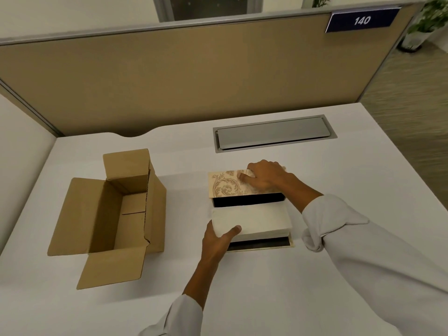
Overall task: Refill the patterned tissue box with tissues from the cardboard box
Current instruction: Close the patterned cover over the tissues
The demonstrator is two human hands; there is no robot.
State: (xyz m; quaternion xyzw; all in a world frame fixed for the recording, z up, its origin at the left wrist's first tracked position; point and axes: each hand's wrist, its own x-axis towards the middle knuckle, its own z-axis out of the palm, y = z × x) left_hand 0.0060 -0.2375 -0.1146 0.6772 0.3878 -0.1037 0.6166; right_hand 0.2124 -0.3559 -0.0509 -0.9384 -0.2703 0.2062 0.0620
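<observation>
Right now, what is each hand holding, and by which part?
Left hand grips the tissue stack at its near-left corner. Right hand holds the patterned lid open at its far-right end.

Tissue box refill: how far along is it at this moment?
Done: the cardboard box stands open and looks empty, and the tissue stack is out. In hand: the left hand holds the stack over the patterned tissue box while the right hand holds the patterned lid up. Left: seat the stack inside and shut the lid.
</observation>
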